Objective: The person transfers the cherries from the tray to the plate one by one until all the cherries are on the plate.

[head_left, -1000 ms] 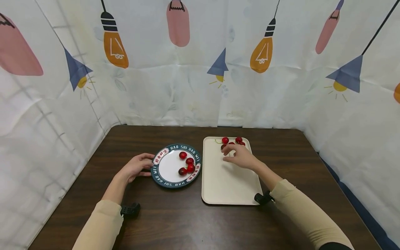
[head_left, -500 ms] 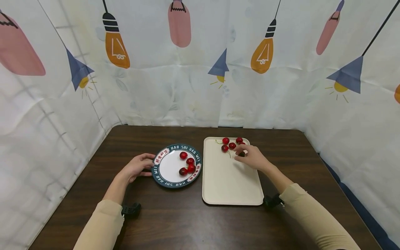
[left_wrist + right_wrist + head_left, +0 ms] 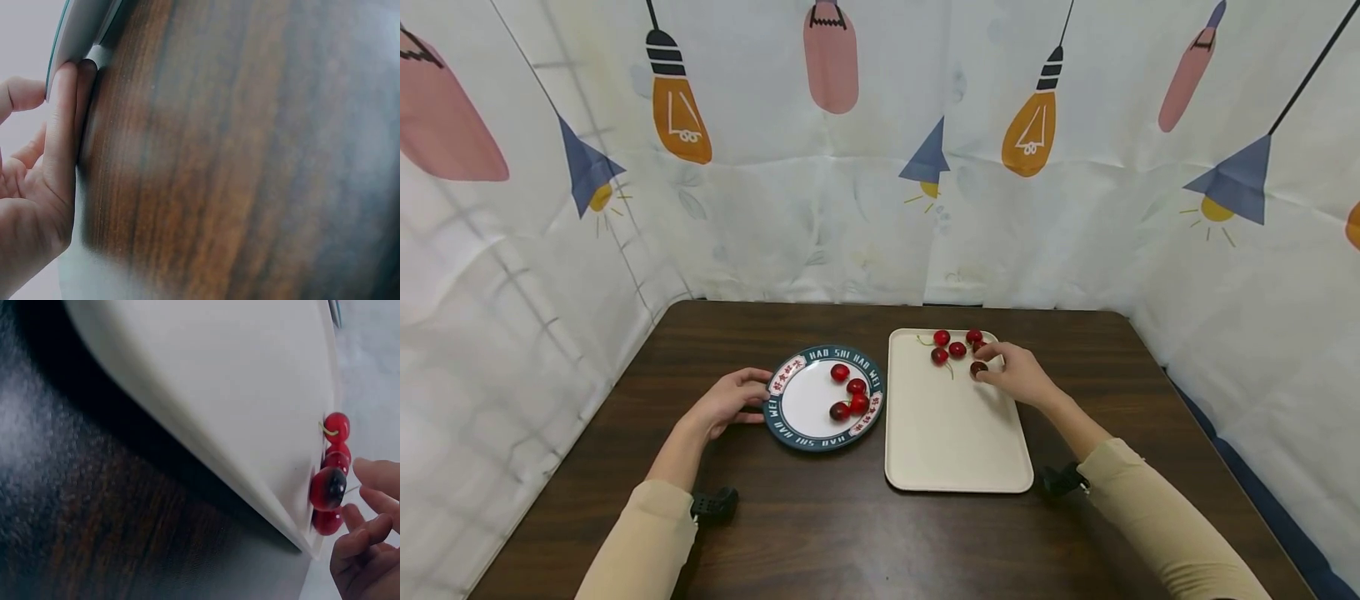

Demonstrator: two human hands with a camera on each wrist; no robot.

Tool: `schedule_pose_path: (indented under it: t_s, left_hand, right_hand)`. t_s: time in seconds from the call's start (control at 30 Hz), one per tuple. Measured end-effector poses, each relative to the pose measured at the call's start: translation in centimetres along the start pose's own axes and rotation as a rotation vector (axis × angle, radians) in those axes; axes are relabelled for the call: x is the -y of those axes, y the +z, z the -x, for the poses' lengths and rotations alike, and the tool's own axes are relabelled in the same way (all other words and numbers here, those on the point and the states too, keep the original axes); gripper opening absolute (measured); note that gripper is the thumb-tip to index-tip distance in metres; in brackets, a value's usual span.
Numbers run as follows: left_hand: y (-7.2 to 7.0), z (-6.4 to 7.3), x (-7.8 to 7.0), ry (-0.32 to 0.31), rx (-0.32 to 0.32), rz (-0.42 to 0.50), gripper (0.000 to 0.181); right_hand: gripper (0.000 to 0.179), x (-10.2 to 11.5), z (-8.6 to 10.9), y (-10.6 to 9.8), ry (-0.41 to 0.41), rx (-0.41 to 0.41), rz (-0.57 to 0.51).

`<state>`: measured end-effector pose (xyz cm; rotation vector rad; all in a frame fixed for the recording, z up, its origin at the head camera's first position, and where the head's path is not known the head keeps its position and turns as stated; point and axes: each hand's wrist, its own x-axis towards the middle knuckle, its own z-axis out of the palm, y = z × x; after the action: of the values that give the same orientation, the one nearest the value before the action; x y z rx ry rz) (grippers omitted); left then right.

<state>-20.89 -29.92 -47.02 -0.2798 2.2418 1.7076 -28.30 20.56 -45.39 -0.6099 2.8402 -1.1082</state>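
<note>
The right hand [image 3: 1018, 379], with fingers parted and gripping nothing, is beside the dark cherry [image 3: 977, 369] on the tray [image 3: 958, 437]; an off-centre pinch may roll it; the left hand [image 3: 730, 402], pinching the plate [image 3: 801, 408], could tilt this

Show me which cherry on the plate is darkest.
The front-left cherry of the four on the plate: it is deep maroon, while the other three are brighter red.

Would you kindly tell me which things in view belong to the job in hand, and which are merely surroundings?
Part of the job:
- beige tray
- tray cherries
- blue-rimmed plate
- four plate cherries

Surroundings:
- brown table
- printed curtain
</note>
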Motion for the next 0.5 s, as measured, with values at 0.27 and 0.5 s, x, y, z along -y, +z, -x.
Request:
schedule_pose_path:
  t_s: [0.27,0.5]
  left_hand:
    - [-0.03,0.07,-0.19,0.0,-0.001,0.002,0.053]
    - [0.01,0.04,-0.12,-0.007,-0.001,0.004,0.053]
  right_hand:
    - [0.035,-0.29,-0.47,-0.05,0.035,0.048,0.014]
    - [0.038,-0.74,-0.8,0.23,0.08,0.108,0.027]
